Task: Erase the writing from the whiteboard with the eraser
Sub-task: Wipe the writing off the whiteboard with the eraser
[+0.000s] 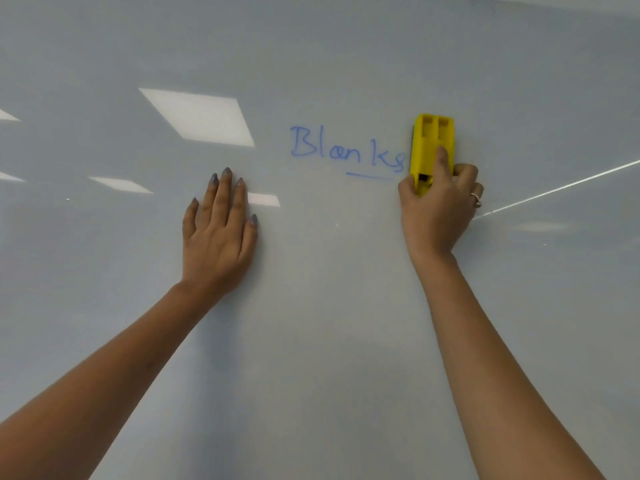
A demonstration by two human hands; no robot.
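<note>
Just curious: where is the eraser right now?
In the head view, the yellow eraser is right of centre, on the whiteboard, gripped by the right hand beside the writing.

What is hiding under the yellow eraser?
The yellow eraser sits on the whiteboard, right after the blue writing. Any letters beneath it are covered. The right hand grips its lower end.

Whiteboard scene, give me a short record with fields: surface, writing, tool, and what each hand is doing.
surface: glossy white whiteboard, ceiling lights reflected on it
writing: blue marker word "Blanks", partly underlined, mostly intact
tool: yellow plastic eraser, upright against the board at the word's right end
right hand: grips the eraser's lower part
left hand: flat on the board, fingers straight, lower left of the word
</note>
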